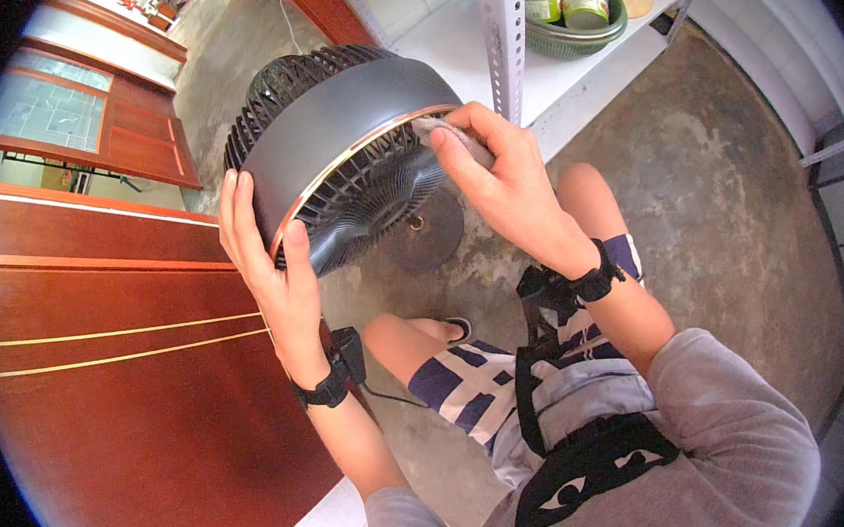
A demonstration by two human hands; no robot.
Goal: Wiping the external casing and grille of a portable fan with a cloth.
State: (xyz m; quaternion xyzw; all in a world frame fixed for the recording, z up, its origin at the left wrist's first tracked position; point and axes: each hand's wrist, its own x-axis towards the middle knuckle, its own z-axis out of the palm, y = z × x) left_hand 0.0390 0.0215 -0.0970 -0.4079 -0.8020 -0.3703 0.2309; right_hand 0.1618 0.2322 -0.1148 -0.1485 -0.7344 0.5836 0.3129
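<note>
A dark grey electric fan head (348, 112) with a copper-coloured front ring (338, 167) is in front of me, its ribbed grille (379, 207) facing toward me and down. My left hand (267, 262) braces its left side, fingers along the outer casing and thumb over the ring. In my right hand (504, 173) a grey cloth (460, 138) is pinched between thumb and fingers, pressed to the ring and grille edge at the upper right. The fan's round base (427, 233) shows below on the floor, partly hidden by the head.
A white perforated metal shelf post (502, 38) rises just right of the fan. On the shelf, a green plastic basket (577, 43) holds two green-labelled tubs. A reddish wooden door (127, 425) stands close on the left. Mottled concrete floor (706, 239) extends to the right.
</note>
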